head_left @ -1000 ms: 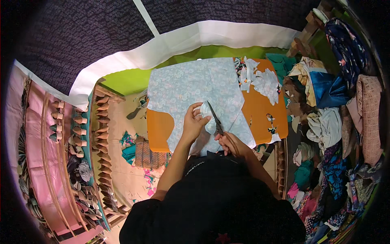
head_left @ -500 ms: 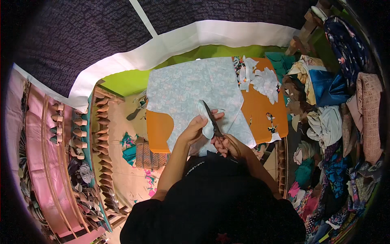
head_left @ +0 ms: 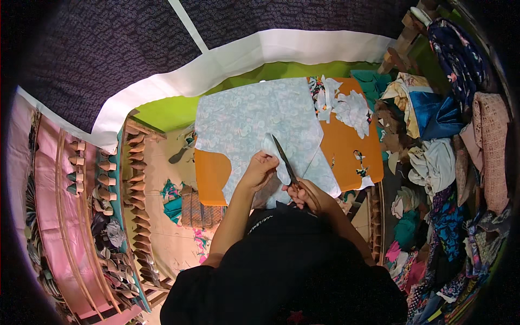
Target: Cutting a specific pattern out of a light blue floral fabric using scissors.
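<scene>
My right hand (head_left: 304,193) grips dark scissors (head_left: 282,154), whose blades point up and slightly left, seeming close together. Beside them my left hand (head_left: 261,169) pinches a small pale fabric piece (head_left: 268,144), which stands up along the blades. Part of that piece is hidden behind my fingers. Under both hands a large sheet of pale blue-grey patterned fabric (head_left: 254,111) lies spread across an orange table (head_left: 211,173). Whether the blades touch the small piece is hard to tell.
White and floral fabric scraps (head_left: 352,111) lie on the table's right side. Piled cloths (head_left: 433,162) crowd the far right. On the left stand racks with rows of wooden shoe-shaped forms (head_left: 138,195). Fabric pieces (head_left: 197,211) lie on the floor.
My left fingers have drawn together on the small fabric piece, which now shows less and looks narrower. The scissors remain in my right hand at nearly the same spot.
</scene>
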Available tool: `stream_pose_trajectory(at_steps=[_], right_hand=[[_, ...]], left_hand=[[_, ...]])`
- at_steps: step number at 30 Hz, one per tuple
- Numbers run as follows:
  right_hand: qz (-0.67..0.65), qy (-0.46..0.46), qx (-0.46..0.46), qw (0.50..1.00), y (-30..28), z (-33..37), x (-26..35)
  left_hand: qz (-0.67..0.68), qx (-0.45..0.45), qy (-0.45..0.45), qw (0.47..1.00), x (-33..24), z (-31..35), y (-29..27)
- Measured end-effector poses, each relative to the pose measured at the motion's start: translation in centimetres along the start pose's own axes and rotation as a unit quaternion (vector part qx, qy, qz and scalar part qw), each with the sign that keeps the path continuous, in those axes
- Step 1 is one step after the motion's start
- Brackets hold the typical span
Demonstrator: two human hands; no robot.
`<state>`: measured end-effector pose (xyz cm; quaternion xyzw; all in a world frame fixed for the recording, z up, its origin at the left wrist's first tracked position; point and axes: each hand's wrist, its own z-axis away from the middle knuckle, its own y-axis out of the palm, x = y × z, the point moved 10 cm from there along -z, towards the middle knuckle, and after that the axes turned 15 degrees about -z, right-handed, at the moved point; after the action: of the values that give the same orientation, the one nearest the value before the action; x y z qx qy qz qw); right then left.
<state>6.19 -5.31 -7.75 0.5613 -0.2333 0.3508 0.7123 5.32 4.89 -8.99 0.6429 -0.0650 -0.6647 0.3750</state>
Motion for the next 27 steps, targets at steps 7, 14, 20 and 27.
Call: stream_pose_trajectory(at_steps=[7,14,20,27], right_hand=[[0.09,-0.009,0.005,0.996,0.5,0.4,1.3],[0.164,-0.096,-0.027,0.981,-1.5,0.8,0.9],[0.188,-0.117,0.0,0.975,-0.3,0.7,1.9],[0.031,0.064,-0.053,0.996,-0.9,1.0,0.1]], left_hand=[[-0.034,-0.065,-0.027,0.997,-0.1,0.2,-0.8],[-0.106,-0.075,-0.013,0.991,-0.5,0.1,-0.5],[-0.125,-0.076,-0.027,0.989,-0.9,0.3,-0.6],[-0.152,-0.077,-0.061,0.984,-1.1,0.9,-0.4]])
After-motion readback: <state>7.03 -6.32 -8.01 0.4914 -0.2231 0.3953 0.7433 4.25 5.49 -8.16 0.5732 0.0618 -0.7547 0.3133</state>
